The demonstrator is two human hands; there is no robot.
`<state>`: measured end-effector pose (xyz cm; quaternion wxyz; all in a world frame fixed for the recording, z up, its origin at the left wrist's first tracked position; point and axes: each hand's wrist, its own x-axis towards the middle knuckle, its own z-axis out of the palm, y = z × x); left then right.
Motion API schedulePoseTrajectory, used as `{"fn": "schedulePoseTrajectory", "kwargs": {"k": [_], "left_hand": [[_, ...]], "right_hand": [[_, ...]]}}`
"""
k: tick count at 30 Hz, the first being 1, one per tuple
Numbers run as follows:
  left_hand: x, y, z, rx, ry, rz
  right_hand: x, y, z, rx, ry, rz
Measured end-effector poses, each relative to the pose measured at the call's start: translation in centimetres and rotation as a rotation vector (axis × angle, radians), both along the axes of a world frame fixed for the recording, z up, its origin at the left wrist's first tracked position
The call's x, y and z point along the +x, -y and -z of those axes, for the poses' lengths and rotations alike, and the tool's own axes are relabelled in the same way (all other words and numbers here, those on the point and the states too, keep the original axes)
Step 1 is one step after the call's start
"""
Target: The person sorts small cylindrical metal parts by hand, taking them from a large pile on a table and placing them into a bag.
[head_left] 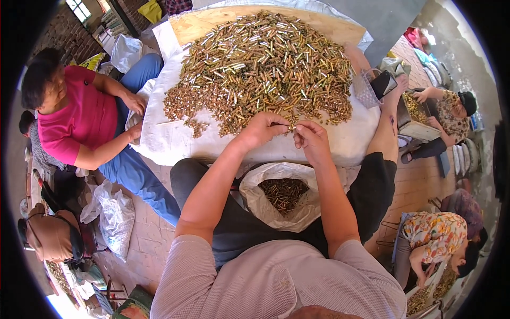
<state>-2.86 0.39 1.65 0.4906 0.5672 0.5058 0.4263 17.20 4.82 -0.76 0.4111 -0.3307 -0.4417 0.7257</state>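
Note:
Both my hands meet at the near edge of a wide heap of small brass-coloured metal cylinders (265, 58) on a white-covered table (159, 138). My left hand (264, 129) pinches thumb and forefinger together over the edge of the heap. Close by on its right, my right hand (312, 139) has its fingers curled in a pinch. Whatever small piece each holds is too small to make out. Below my forearms, between my legs, an open white sack (255, 183) contains darker metal pieces (283, 195).
Shorter coppery bits (183, 103) lie at the heap's near left. A wooden board (199, 26) backs it. At the table's right are a clear plastic basket (366, 90), a dark phone (383, 84) and a bare leg. A person in pink (85, 111) sits left; others work around.

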Motion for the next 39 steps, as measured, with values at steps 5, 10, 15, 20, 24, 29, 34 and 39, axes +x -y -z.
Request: {"fn": "schedulePoseTrajectory", "kwargs": {"k": [5,10,15,20,24,29,34,39], "left_hand": [[0.3,0.1,-0.5,-0.007,0.005,0.003],[0.3,0.4,-1.0,-0.019,-0.004,-0.003],[0.3,0.5,-1.1,-0.024,-0.010,-0.014],[0.4,0.6,-1.5,-0.042,0.010,-0.007],[0.8,0.7,-1.8,-0.088,0.051,-0.044],[0.5,0.5,-1.1,-0.062,0.086,-0.057],[0.8,0.5,-1.1,-0.049,0.152,-0.019],[1.3,0.7,-1.0,-0.053,0.244,0.001]], "right_hand": [[0.1,0.1,0.0,-0.040,-0.062,-0.014],[0.0,0.3,-0.3,-0.012,-0.076,-0.025],[0.0,0.5,-0.6,0.063,-0.073,-0.021],[0.1,0.4,-0.2,0.056,-0.075,-0.041],[0.4,0.3,-0.1,0.066,-0.050,-0.057],[0.3,0.4,-0.2,-0.014,-0.085,-0.088],[0.4,0.4,0.2,-0.147,-0.177,-0.112],[0.3,0.4,0.6,-0.214,-0.239,-0.136]]}}
